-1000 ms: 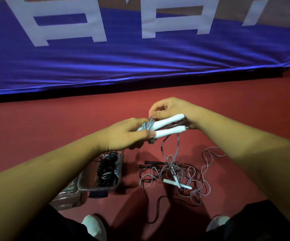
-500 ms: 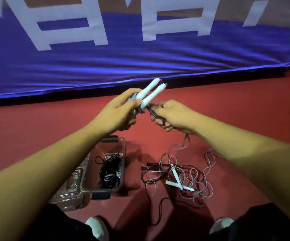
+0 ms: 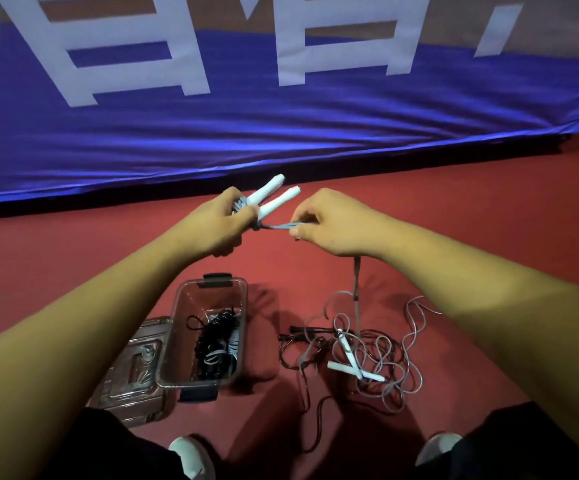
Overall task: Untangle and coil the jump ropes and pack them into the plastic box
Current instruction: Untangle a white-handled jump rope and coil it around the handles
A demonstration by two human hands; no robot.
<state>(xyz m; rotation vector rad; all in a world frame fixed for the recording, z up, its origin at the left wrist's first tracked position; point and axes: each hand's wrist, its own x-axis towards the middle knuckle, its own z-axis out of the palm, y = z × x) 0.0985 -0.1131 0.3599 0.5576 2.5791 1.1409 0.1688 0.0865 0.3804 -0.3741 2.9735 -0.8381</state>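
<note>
Big white characters are running across the blue banner [image 3: 281,133], cropped at the top and not readable. Below it, red floor [image 3: 471,209] is stretching out under the person. The left hand [image 3: 218,226] is gripping a grey rope bundle [image 3: 239,204], fingers [image 3: 244,213] curled round it, its two white handles [image 3: 274,197] poking up past the thumb. The right hand [image 3: 329,223] is pinching a short taut stretch of grey cord [image 3: 279,226] just beside the left, thumb and fingertips clamped on it. The cord is dropping from that hand to a loose tangle [image 3: 381,358] on the floor. Left of the tangle, the clear plastic box [image 3: 245,327] is sitting open, a coiled black rope [image 3: 213,341] inside, its lid [image 3: 135,372] lying alongside.
</note>
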